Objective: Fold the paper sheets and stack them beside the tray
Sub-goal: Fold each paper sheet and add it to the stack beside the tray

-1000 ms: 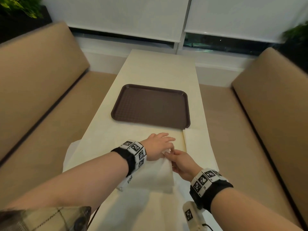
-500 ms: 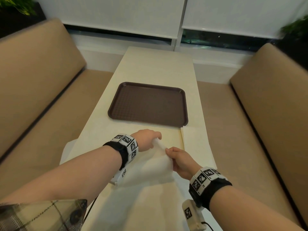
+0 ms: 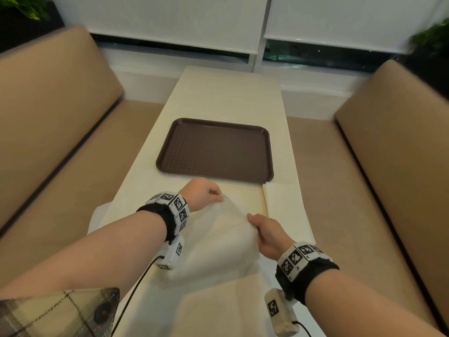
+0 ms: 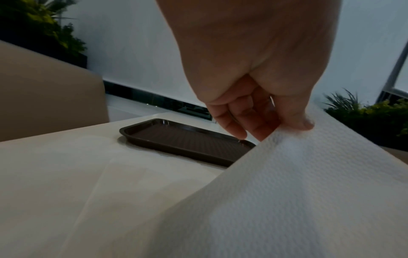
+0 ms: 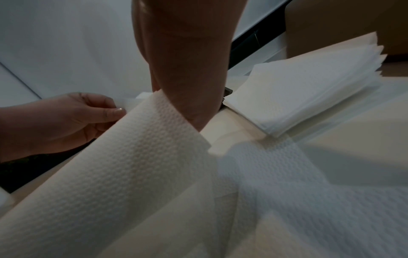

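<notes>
A white embossed paper sheet is lifted off the table by its far edge, just in front of the brown tray. My left hand pinches the sheet's far left corner between thumb and fingers; the left wrist view shows this grip with the tray behind it. My right hand pinches the far right part of the same edge, and the sheet drapes over that hand. A stack of folded sheets lies at the tray's near right corner.
More flat paper covers the near end of the cream table, and one sheet hangs over its left edge. Tan benches flank the table on both sides. Plants stand in the back corners.
My hands, close together at one corner of the sheet a second ago, have spread apart. The far edge has risen off the table between them.
</notes>
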### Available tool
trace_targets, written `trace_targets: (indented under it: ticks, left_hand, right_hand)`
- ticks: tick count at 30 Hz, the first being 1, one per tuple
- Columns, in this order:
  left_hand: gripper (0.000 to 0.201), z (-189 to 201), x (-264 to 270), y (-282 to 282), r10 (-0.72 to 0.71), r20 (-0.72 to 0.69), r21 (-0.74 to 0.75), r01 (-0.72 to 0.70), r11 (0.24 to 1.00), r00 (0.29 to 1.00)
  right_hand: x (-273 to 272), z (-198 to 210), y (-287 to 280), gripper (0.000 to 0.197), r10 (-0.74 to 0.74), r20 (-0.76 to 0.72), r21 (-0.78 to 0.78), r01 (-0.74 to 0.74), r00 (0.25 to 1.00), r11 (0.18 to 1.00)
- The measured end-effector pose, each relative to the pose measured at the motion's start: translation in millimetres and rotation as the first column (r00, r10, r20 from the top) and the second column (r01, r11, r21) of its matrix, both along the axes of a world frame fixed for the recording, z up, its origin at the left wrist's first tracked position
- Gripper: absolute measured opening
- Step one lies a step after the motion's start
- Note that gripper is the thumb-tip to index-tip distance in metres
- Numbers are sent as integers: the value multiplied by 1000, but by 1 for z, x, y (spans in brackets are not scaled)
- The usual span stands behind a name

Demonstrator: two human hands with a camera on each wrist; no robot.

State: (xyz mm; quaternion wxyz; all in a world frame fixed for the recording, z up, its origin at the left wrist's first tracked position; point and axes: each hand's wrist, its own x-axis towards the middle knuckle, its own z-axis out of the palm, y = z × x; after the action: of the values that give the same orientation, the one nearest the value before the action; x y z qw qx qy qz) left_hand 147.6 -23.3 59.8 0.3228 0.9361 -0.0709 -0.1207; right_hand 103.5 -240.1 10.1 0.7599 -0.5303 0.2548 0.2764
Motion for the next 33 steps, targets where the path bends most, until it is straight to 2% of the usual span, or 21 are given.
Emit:
trace_targets:
  ticks: [3,5,7,9,10,12,15,18,20,22,24,25,26,27,28,30,32,33]
  left_hand:
    - [10,-4,-1,6,83,-14,-111,-84,990,996]
    - [11,-7,-2,10,115,-22,-113,-117,987,993]
    - [13,-9,-1,15,102,-53,-25,-104,994,993]
    - [15,-11,0,22,61,-84,105,-52,993,995]
    - [15,-13,-1,26,44,-91,174,-28,984,995]
    - [14,-18,-3,33,34,-110,267,-4,964,993]
    - [15,-29,-4,41,26,-156,364,33,931,987]
    - [28,-42,-4,43,33,-210,427,61,902,977]
    - [15,-45,-4,42,67,-224,437,39,899,972]
    - [29,-45,-2,40,132,-155,407,-58,911,979]
    - [42,-30,-2,29,245,-66,177,-230,957,967]
    - [46,-18,-2,20,294,-109,-18,-298,955,950]
    - [49,-6,-3,11,306,-207,-263,-354,897,929]
    - [52,5,-5,3,263,-352,-491,-416,765,898]
    - [54,16,-9,-4,176,-457,-650,-463,602,872]
    - [62,28,-14,-7,57,-495,-795,-478,374,867]
    - [70,41,-22,-8,34,-469,-849,-462,257,882]
    - [73,45,-24,-8,30,-450,-865,-444,233,893]
  right_hand:
    - [0,1,0,20,-4,-11,7,4,1000,1000]
    - [0,7,2,23,-26,10,-92,27,1000,995]
    - [2,19,0,23,23,138,-359,29,990,933]
    - [10,31,-8,23,129,271,-604,65,954,794]
    - [15,39,-13,22,176,325,-678,99,929,728]
    - [24,60,-24,18,236,434,-726,183,869,663]
    - [38,94,-37,15,287,532,-731,262,796,630]
    - [46,127,-44,15,367,544,-741,226,755,633]
    - [49,145,-45,15,409,562,-733,203,719,650]
    - [52,159,-45,15,402,608,-689,204,685,695]
    - [56,168,-47,15,326,667,-597,219,670,772]
    - [57,171,-47,16,274,688,-544,227,672,808]
    - [60,172,-48,17,224,699,-498,237,679,834]
    - [61,172,-48,17,180,702,-462,249,689,851]
    - [62,171,-49,17,138,700,-435,264,701,861]
    - [62,166,-49,17,69,684,-389,284,726,876]
    - [59,158,-50,16,33,658,-372,287,753,883]
    - [57,155,-51,16,27,645,-380,290,764,878]
